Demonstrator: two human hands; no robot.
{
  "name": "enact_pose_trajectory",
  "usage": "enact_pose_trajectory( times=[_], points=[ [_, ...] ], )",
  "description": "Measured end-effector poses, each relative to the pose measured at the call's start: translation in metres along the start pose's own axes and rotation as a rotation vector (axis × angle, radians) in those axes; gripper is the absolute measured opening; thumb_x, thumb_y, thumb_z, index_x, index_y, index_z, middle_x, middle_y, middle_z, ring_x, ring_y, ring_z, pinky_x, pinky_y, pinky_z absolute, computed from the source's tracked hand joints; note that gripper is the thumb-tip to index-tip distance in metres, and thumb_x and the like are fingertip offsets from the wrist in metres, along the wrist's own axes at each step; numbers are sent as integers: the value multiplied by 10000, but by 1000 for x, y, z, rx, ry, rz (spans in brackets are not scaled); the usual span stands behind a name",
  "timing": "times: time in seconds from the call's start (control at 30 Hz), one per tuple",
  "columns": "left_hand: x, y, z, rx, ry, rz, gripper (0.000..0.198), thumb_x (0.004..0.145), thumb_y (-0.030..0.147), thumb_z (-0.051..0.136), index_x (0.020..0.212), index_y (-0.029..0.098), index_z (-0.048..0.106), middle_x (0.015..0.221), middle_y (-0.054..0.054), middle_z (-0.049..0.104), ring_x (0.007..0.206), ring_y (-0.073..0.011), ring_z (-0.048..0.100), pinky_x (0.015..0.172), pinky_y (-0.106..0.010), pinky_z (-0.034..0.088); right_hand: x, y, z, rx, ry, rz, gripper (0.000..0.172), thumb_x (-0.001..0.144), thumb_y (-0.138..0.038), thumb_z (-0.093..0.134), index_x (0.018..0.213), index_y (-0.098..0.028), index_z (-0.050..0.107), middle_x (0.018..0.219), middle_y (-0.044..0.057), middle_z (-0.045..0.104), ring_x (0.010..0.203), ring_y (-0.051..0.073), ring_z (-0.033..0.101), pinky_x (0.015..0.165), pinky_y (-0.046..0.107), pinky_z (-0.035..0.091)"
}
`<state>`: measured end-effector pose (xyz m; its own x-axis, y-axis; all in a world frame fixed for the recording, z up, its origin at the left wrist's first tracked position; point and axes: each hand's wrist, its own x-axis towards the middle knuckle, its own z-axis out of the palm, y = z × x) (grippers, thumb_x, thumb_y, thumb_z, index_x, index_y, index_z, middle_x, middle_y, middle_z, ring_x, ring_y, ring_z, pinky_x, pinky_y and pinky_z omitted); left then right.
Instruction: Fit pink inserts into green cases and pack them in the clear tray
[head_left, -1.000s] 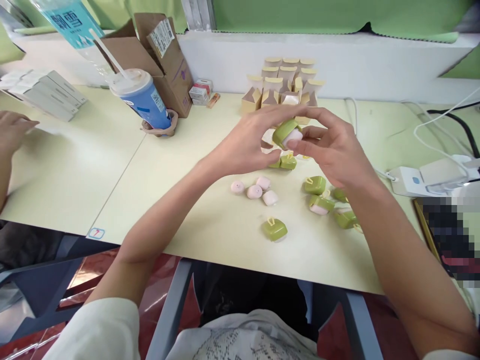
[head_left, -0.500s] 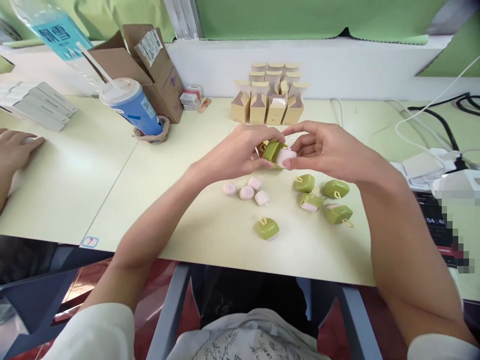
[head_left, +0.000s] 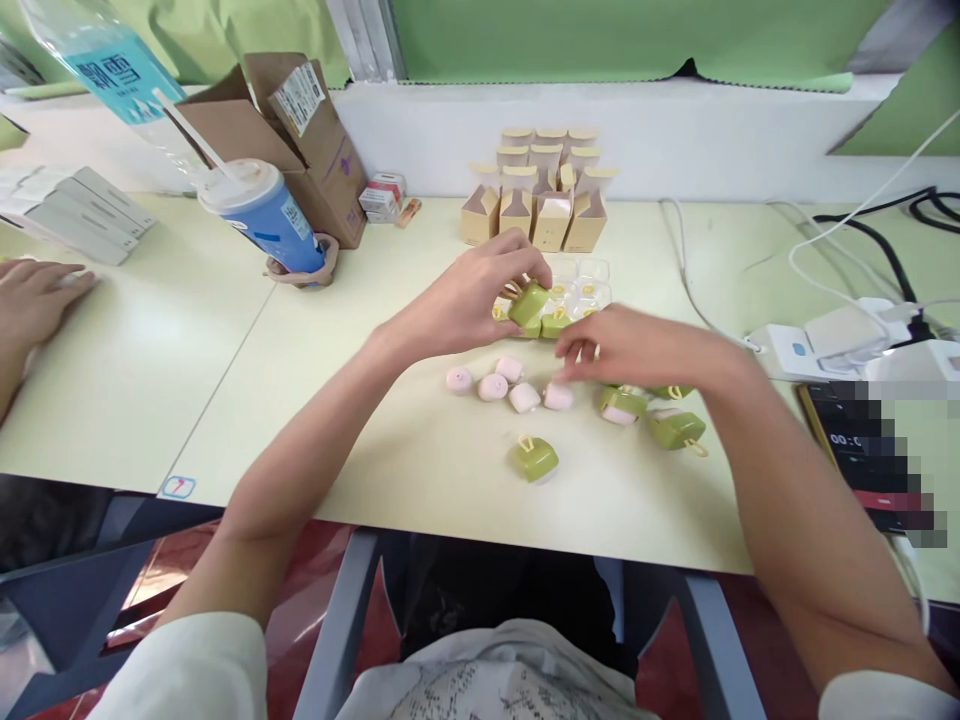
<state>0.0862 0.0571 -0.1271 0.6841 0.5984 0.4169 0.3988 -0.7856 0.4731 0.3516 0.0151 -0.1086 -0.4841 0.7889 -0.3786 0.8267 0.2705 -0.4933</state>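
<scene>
A green case [head_left: 529,303] with a small loop is pinched in my left hand [head_left: 491,285], above a clear tray [head_left: 592,270] holding more green pieces. My right hand [head_left: 619,345] hovers just above and right of a pink piece [head_left: 558,396], its fingers apart and nothing visible in them. Several other pink pieces [head_left: 493,387] lie in a loose group to the left. Nearest the table's front is a single green case [head_left: 536,458]. More green cases [head_left: 676,429], some with pink showing, lie under and beside my right wrist, partly covered by it.
Small open cartons [head_left: 516,215] stand at the wall. A blue cup [head_left: 277,225], a brown box [head_left: 326,170] and a bottle [head_left: 124,80] are back left. Right are a phone [head_left: 855,450] and a power strip [head_left: 795,350]. Another person's hand [head_left: 37,300] rests far left.
The pink piece has left the green case and now lies on the table beside the others. My right hand has let go and moved down; my left hand keeps the case, slightly further left.
</scene>
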Motion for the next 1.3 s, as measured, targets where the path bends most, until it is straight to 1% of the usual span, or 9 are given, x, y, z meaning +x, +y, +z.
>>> enact_pose_trajectory(
  times=[0.1, 0.23, 0.43, 0.57, 0.8, 1.0, 1.07, 1.17, 1.3],
  points=[
    [1, 4, 2, -29, -15, 30, 365, 939, 271, 979, 1260, 266, 804, 1311, -115, 775, 1123, -282, 792, 947, -425, 712, -13, 9, -12, 350, 286, -79, 459, 969, -596, 904, 1293, -294, 783, 1237, 89, 870, 1039, 322, 814, 924, 495, 654],
    [3, 6, 7, -92, -44, 47, 457, 975, 279, 940, 1404, 263, 784, 1370, -102, 817, 1218, -292, 809, 1039, -439, 709, -7, 6, -3, 674, 411, -206, 747, 807, -621, 1070, 1415, -318, 759, 1314, 85, 856, 1160, 341, 826, 970, 511, 717],
    [3, 3, 13, -258, 78, -77, 572, 1018, 447, 929, 1523, 264, 731, 1544, -126, 769, 1268, -287, 829, 1050, -432, 743, 9, 10, 3, 867, 408, -159, 626, 815, -635, 1084, 1292, -315, 834, 1084, 45, 866, 1004, 330, 874, 1072, 594, 739],
    [4, 4, 13, -338, 118, -125, 573, 996, 500, 960, 1468, 238, 765, 1414, -124, 819, 1264, -286, 835, 1057, -435, 754, 5, 15, -4, 971, 316, -162, 542, 879, -755, 999, 1119, -287, 863, 1072, 61, 875, 944, 298, 868, 1010, 530, 759],
    [4, 8, 13, -333, 156, -186, 435, 997, 447, 979, 1313, 197, 816, 1247, -119, 867, 1189, -275, 866, 1041, -423, 742, 7, 17, -5, 963, 259, -164, 510, 970, -743, 921, 960, -238, 849, 1058, 104, 869, 844, 232, 784, 728, 361, 658],
    [7, 8, 14, -319, 173, -237, 339, 1033, 354, 916, 1322, 214, 808, 1245, -103, 866, 1177, -264, 866, 997, -397, 745, 3, 14, -10, 932, 332, -131, 387, 997, -614, 937, 1038, -243, 833, 1174, 80, 869, 927, 232, 813, 901, 405, 698],
    [8, 3, 10, -295, 195, -267, 326, 1039, 335, 894, 1328, 216, 801, 1262, -105, 859, 1179, -264, 859, 959, -382, 747, -3, 15, -15, 779, 410, -43, 355, 990, -569, 950, 1043, -240, 827, 1180, 77, 865, 932, 247, 840, 955, 432, 698],
    [8, -9, -2, -219, 221, -335, 319, 1020, 333, 888, 1302, 212, 798, 1252, -111, 854, 1139, -259, 847, 899, -369, 749, -10, 22, -22, 444, 416, 165, 359, 976, -568, 954, 1039, -241, 821, 1100, 92, 870, 944, 306, 871, 866, 436, 682],
    [3, -21, -25, -97, 132, -457, 230, 987, 321, 870, 1196, 239, 822, 1181, -91, 870, 1022, -243, 829, 839, -369, 733, -2, 34, -20, 187, 404, 292, 198, 988, -381, 937, 1094, -247, 836, 1068, 92, 879, 918, 309, 862, 819, 431, 656]
  ],
)
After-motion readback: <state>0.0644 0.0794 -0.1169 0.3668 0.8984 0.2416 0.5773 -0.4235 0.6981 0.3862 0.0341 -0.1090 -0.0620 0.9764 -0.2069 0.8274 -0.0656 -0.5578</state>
